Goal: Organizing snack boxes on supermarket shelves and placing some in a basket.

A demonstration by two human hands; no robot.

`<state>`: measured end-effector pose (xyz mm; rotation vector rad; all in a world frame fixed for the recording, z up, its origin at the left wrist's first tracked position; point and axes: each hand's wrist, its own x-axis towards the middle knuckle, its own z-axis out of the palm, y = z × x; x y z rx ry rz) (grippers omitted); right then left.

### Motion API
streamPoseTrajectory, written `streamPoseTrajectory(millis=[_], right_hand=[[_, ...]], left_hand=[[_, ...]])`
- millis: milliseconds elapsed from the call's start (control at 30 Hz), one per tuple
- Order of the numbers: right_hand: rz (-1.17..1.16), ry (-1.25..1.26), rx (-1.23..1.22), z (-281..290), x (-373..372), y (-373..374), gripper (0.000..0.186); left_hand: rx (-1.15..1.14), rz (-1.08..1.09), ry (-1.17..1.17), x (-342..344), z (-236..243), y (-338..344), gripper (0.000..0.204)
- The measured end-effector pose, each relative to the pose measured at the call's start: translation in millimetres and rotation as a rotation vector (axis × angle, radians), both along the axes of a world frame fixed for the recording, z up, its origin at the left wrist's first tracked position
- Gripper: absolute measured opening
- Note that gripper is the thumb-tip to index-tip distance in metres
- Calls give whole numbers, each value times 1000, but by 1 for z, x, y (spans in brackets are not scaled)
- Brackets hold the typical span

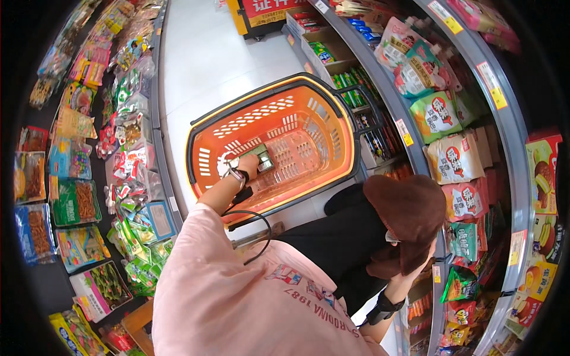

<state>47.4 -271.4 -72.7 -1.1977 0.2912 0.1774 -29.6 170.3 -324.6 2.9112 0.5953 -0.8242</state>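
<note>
Orange basket (339, 130) around left hand (248, 165); fingers closed on green pack (266, 163), low inside, right at fingertips. Apparently setting it down; needed next, probably, gentle loosening once flat. Brown cloth (404, 204) against right hand (418, 273), fingers mostly hidden, cannot tell grip.

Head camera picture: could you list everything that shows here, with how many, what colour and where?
Shopping basket: one, orange with black rim, centre
Green packet: one, green with a pale window, inside the basket
Soft brown item: one, brown, right of centre
Snack packets: too many to count, mixed colours, left shelves
Snack bags: too many to count, mixed colours, right shelves
Price labels: several, white and yellow, shelf edges
Display: one, yellow and red, top
Floor: one, white, beyond the basket
Cable: one, black, by the left sleeve
Shirt: one, pink, lower centre
Left hand: one, bare, at the green packet
Right hand: one, partly hidden, at the soft brown item
</note>
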Motion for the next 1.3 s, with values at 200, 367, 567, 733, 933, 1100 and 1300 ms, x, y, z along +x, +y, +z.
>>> streamPoseTrajectory(millis=[200, 367, 567, 733, 933, 1100, 1300], right_hand=[[-62, 135, 181, -8, -6, 3, 44], [14, 167, 255, 11, -10, 18, 46], [397, -93, 581, -6, -4, 6, 43], [310, -41, 621, -11, -7, 9, 45], [300, 23, 590, -11, -8, 8, 46], [208, 87, 534, -12, -10, 11, 45], [175, 80, 574, -18, -9, 11, 46]], left_hand=[[31, -212, 25, -6, -29, -22, 52], [229, -86, -174, -22, -50, -5, 39], [267, -297, -95, -23, -30, -7, 30], [71, -45, -161, -15, -12, -14, 52], [21, -168, -246, -17, -7, -16, 56], [-100, -23, -224, -11, -1, -19, 52], [-163, 99, -201, -14, -10, -20, 61]])
